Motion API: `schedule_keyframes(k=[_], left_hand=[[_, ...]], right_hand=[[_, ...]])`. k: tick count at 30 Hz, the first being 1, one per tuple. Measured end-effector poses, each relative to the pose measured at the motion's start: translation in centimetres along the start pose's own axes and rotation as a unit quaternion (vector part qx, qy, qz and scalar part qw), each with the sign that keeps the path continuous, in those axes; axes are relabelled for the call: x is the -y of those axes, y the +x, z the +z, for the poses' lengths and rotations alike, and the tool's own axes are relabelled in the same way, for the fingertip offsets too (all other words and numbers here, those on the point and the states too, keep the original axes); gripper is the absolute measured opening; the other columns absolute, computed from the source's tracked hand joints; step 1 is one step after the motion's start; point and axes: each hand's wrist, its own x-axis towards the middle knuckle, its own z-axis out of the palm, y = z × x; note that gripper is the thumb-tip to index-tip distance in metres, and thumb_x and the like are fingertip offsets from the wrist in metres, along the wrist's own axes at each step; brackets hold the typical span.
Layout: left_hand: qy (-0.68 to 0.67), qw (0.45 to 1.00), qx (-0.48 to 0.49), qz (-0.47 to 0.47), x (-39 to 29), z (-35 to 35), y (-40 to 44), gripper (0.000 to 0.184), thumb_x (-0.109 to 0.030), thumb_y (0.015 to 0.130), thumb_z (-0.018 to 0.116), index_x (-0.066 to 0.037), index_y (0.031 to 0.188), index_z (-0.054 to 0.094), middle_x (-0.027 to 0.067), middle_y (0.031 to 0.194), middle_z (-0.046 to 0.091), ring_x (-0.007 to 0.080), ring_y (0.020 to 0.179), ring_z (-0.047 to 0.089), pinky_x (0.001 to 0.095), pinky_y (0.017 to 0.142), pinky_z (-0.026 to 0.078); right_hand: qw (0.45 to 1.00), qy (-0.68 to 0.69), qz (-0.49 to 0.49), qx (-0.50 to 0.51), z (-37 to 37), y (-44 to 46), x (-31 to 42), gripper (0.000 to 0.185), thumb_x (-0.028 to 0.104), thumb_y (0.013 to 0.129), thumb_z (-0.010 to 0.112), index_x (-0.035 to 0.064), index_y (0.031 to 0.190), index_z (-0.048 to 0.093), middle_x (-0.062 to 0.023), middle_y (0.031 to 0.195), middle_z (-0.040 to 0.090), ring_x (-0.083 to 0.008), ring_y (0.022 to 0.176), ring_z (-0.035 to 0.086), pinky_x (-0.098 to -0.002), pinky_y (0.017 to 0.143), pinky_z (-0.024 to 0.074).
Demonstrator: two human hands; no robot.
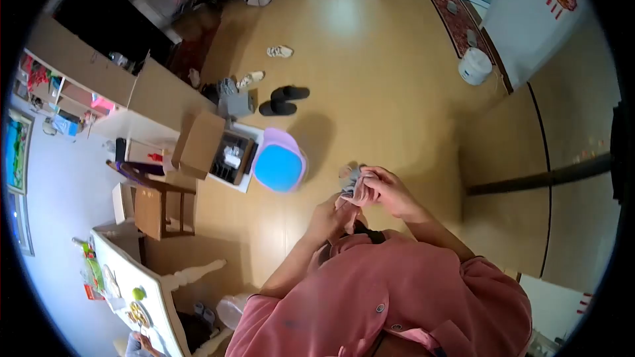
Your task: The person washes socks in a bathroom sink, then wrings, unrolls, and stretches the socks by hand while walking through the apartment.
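Close in front of my chest, both hands hold a small crumpled grey and pinkish cloth (353, 184); its exact kind does not show. My right hand (389, 192) pinches its upper right side, fingers closed. From below, my left hand (335, 217) grips the lower end with its fingers bent together. The two hands nearly touch, and they cover part of the cloth. Its grey upper end hangs over the wooden floor (377, 119).
To the left stand a purple tub with a blue seat-like top (278, 167), an open cardboard box (202, 142) and a wooden chair (151, 211). Black slippers (284, 100) lie beyond. A white bucket (475, 66) is at right. Another person's hand (142, 342) is near the white table (126, 268).
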Motion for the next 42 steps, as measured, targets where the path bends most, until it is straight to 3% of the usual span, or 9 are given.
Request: schedule_keyframes(k=[9, 10, 17, 21, 23, 26, 32, 35, 42], left_hand=[[-0.022, 0.999, 0.036, -0.034, -7.4, -12.1, 26.1, 0.02, -0.019, 0.096, 0.051, -0.003, 0.094, 0.063, 0.0021, 0.071, 0.061, 0.0075, 0.051, 0.052, 0.0237, 0.042, 0.04], [-0.032, 0.997, 0.057, -0.03, -9.7, -13.7, 31.4, 0.027, -0.019, 0.094, 0.052, -0.006, 0.118, 0.058, 0.0031, 0.07, 0.062, 0.0087, 0.046, 0.052, 0.0259, 0.04, 0.04], [-0.061, 0.997, 0.015, -0.042, -12.0, -19.4, 51.7, 0.039, -0.02, 0.093, 0.051, -0.007, 0.13, 0.053, 0.0023, 0.072, 0.062, 0.0077, 0.048, 0.05, 0.0248, 0.041, 0.039], [-0.077, 0.988, 0.037, -0.125, -17.4, -24.9, 59.7, 0.032, -0.014, 0.093, 0.057, 0.0, 0.121, 0.057, 0.0073, 0.092, 0.068, 0.0116, 0.078, 0.062, 0.0259, 0.064, 0.051], [-0.064, 0.997, -0.045, -0.02, -19.3, -27.3, 63.0, 0.026, -0.013, 0.093, 0.056, 0.001, 0.116, 0.058, 0.0068, 0.089, 0.067, 0.0126, 0.079, 0.063, 0.0261, 0.066, 0.051], [-0.098, 0.989, -0.05, -0.096, -19.4, -31.2, 67.8, 0.023, -0.012, 0.093, 0.056, 0.002, 0.111, 0.06, 0.0063, 0.09, 0.068, 0.0139, 0.082, 0.063, 0.028, 0.072, 0.051], [-0.127, 0.984, -0.104, -0.063, -20.4, -40.7, 77.7, 0.022, -0.008, 0.092, 0.055, 0.003, 0.111, 0.061, 0.0073, 0.091, 0.068, 0.0137, 0.084, 0.063, 0.0293, 0.075, 0.052], [-0.138, 0.983, -0.123, 0.004, -18.0, -47.2, 83.7, 0.044, -0.005, 0.089, 0.05, -0.005, 0.133, 0.054, 0.0001, 0.124, 0.062, 0.0061, 0.078, 0.054, 0.0209, 0.07, 0.047], [-0.192, 0.96, -0.199, -0.04, -17.9, -62.0, 95.0, 0.03, -0.007, 0.088, 0.058, -0.002, 0.117, 0.062, 0.0026, 0.087, 0.066, 0.0075, 0.075, 0.059, 0.0236, 0.064, 0.049]], right_hand=[[0.967, -0.223, 0.028, -0.117, -3.9, 19.9, 16.2, 0.035, 0.023, 0.094, 0.057, -0.0006, 0.119, 0.054, -0.0104, 0.098, 0.065, -0.014, 0.082, 0.062, -0.0285, 0.07, 0.0505], [0.974, -0.186, 0.02, -0.127, -5.6, 23.4, 17.7, 0.038, 0.025, 0.094, 0.058, -0.0005, 0.122, 0.053, -0.0116, 0.1, 0.065, -0.0163, 0.085, 0.062, -0.0301, 0.073, 0.0506], [0.956, -0.244, 0.085, -0.142, -13.3, 41.1, 24.6, 0.042, 0.027, 0.093, 0.058, -0.0004, 0.125, 0.053, -0.0132, 0.102, 0.066, -0.0182, 0.083, 0.063, -0.0313, 0.072, 0.0511], [0.958, -0.247, 0.06, -0.131, -14.5, 54.3, 31.6, 0.043, 0.03, 0.093, 0.059, -0.0002, 0.124, 0.054, -0.0121, 0.1, 0.067, -0.0189, 0.081, 0.064, -0.0327, 0.072, 0.0514], [0.955, -0.28, 0.064, -0.075, -13.1, 62.2, 36.4, 0.034, 0.027, 0.092, 0.058, 0.0023, 0.115, 0.057, -0.0074, 0.093, 0.065, -0.0142, 0.077, 0.062, -0.0279, 0.067, 0.0496], [0.947, -0.319, 0.006, 0.045, -11.3, 74.8, 41.1, 0.024, 0.023, 0.092, 0.058, 0.0063, 0.109, 0.056, -0.0018, 0.085, 0.06, -0.0094, 0.075, 0.059, -0.0246, 0.064, 0.0475], [0.937, -0.301, -0.151, 0.091, 2.3, 95.7, 55.3, 0.051, 0.019, 0.092, 0.06, 0.0042, 0.137, 0.041, -0.0048, 0.094, 0.063, -0.0103, 0.079, 0.059, -0.0256, 0.065, 0.0477], [0.941, -0.28, -0.177, 0.068, 5.4, 103.6, 57.9, 0.054, 0.018, 0.092, 0.059, 0.0046, 0.14, 0.038, -0.0072, 0.1, 0.065, -0.0116, 0.079, 0.06, -0.0258, 0.066, 0.0481], [0.954, -0.296, 0.015, -0.032, 0.9, 115.5, 55.8, 0.06, 0.02, 0.09, 0.061, 0.0005, 0.14, 0.036, -0.0108, 0.098, 0.067, -0.0166, 0.075, 0.063, -0.0289, 0.064, 0.0502]])
